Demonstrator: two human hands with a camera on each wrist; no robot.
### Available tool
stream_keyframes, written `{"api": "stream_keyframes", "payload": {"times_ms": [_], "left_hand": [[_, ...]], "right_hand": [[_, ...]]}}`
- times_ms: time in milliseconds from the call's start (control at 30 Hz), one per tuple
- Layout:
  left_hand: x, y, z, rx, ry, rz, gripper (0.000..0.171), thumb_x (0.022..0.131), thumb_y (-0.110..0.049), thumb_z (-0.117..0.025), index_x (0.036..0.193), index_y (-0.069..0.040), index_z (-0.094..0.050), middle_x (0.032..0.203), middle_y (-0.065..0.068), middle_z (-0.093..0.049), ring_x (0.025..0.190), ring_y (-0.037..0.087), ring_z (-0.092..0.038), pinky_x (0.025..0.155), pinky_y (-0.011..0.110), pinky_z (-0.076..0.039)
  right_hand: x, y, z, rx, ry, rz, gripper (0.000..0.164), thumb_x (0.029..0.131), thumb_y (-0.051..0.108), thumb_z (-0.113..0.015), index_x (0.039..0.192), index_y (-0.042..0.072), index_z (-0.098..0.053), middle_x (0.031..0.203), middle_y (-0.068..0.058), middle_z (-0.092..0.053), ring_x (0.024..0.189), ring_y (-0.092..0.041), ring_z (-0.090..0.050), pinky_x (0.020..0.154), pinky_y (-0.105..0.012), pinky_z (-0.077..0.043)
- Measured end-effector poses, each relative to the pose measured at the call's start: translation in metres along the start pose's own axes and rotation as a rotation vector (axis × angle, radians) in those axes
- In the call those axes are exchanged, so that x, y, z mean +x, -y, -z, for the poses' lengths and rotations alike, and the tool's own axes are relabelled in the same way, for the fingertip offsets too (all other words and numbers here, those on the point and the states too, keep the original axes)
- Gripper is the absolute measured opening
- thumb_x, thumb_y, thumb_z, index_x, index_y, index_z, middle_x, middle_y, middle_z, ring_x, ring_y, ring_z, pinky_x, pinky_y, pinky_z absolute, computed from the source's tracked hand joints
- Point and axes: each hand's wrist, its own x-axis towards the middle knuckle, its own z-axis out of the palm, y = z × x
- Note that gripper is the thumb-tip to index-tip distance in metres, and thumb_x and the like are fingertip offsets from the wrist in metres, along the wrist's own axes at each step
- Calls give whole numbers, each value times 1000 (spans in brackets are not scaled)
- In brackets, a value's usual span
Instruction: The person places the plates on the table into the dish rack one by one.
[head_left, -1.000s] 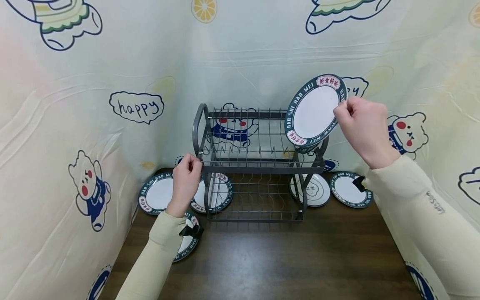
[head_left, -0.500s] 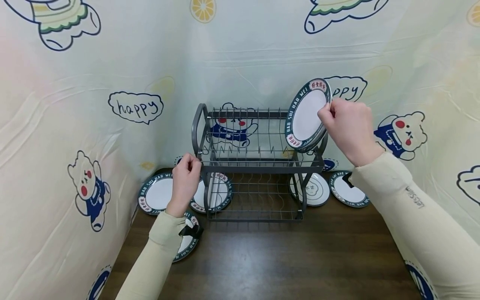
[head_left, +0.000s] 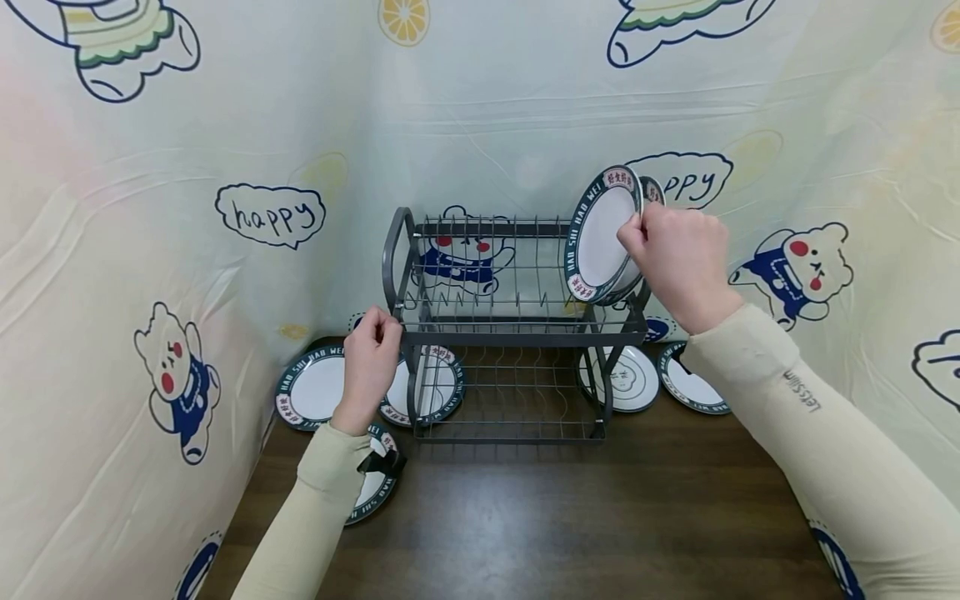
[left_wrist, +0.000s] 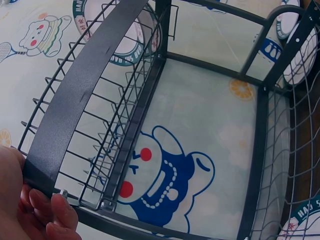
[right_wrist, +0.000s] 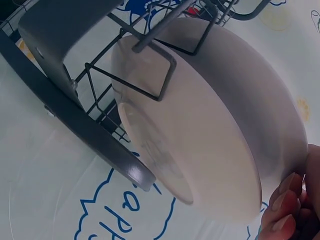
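Observation:
My right hand (head_left: 682, 262) pinches the right edge of a white plate (head_left: 598, 237) with a dark green lettered rim. The plate is tilted upright over the right end of the upper tier of a dark metal dish rack (head_left: 525, 340). Just behind it, a second plate (right_wrist: 190, 140) leans in the rack, its pale underside facing the right wrist view, between wires and end handle. My left hand (head_left: 371, 358) holds the rack's front left corner, its fingers (left_wrist: 62, 212) curled around the frame bar (left_wrist: 75, 100).
On the brown table, plates (head_left: 311, 392) lie left of the rack, one partly under my left forearm. Two more, a plate showing its underside (head_left: 636, 379) and a rimmed plate (head_left: 686, 385), lie to the right. A printed curtain (head_left: 487, 125) hangs behind and along both sides.
My right hand has carried its plate left and slightly down to the rack's upper tier, turning it more edge-on. The plate behind now shows more. My left hand stays on the rack.

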Motion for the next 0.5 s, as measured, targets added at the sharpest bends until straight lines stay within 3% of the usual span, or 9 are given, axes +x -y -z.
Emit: {"api": "stream_keyframes", "payload": {"times_ms": [500], "left_hand": [[0,0,0,7,-3,4,17,102,-12,-46,85,-8,-51,75,8,-45,65,27,-44,58,33,-35]], "right_hand": [[-3,6,-11,-37,-36,39,30,92,6,-49,63,10,-43,49,-1,-33,42,-24,-34,43,-33,-20]]}}
